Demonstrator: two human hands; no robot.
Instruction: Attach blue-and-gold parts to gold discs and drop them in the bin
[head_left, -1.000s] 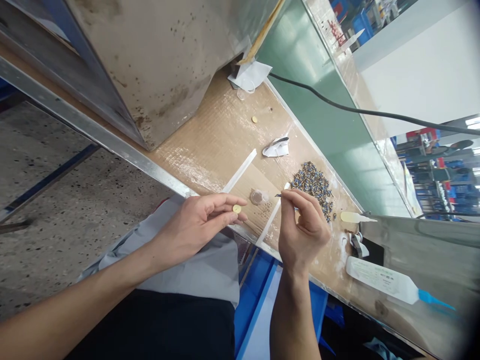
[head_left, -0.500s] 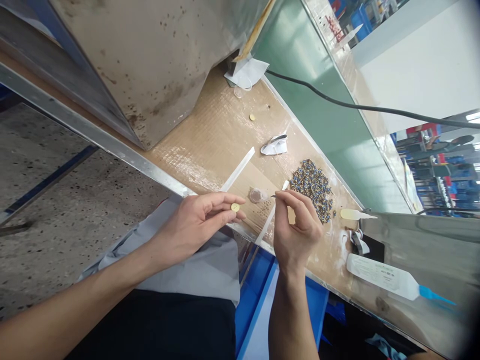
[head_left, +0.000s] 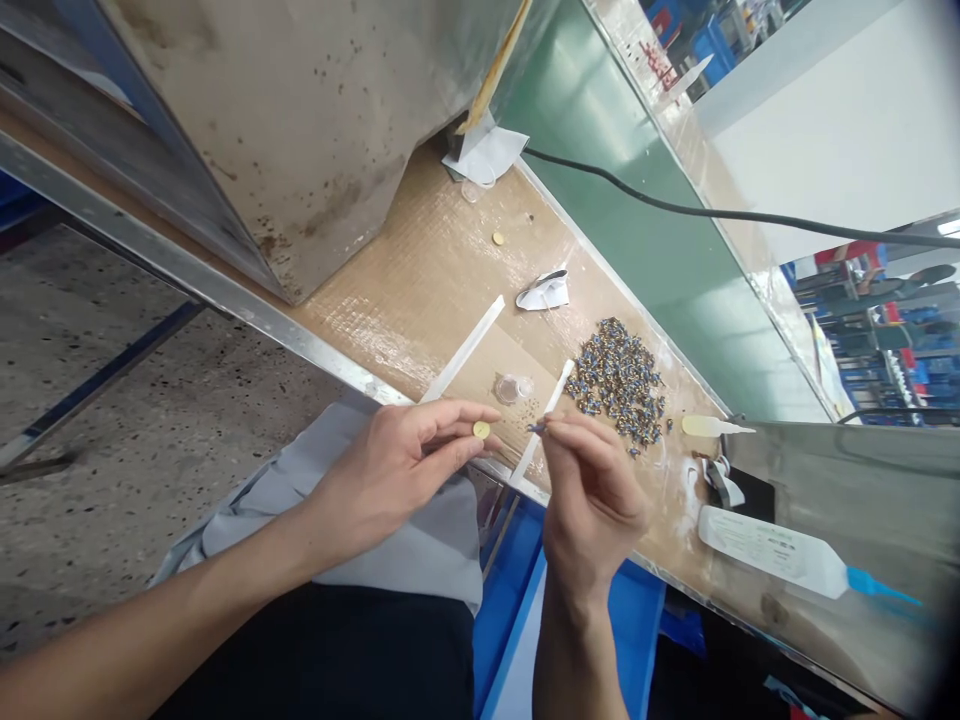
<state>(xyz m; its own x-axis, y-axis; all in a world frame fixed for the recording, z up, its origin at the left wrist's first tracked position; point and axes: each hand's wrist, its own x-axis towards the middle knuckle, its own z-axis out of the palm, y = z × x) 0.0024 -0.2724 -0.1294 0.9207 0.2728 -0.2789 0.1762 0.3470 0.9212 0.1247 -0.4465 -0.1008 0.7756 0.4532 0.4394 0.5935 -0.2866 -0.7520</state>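
Observation:
My left hand (head_left: 409, 460) is closed in a pinch around a small round yellow disc (head_left: 481, 430), its flat face turned up. To its right, my right hand (head_left: 589, 490) has thumb and forefinger pressed together on a tiny bluish part (head_left: 536, 428) that pokes out leftward toward the disc. The two are apart. A heap of small blue and brass-coloured parts (head_left: 619, 380) lies just beyond my right hand. Past both hands, a small clear round dish (head_left: 514, 388) rests on the bench among scattered tiny bits.
White tape strips (head_left: 466, 348) mark the brown bench top (head_left: 420, 320). Another yellow disc (head_left: 498, 238) and a crumpled white piece (head_left: 544, 291) lie farther back. At right are a small yellowish bottle (head_left: 701, 427) and a large white bottle (head_left: 772, 548). A metal box (head_left: 300, 130) stands at left.
My right hand has turned and come slightly nearer my body; the bluish part now shows at its fingertips. My left hand, with the disc, has shifted slightly right and down.

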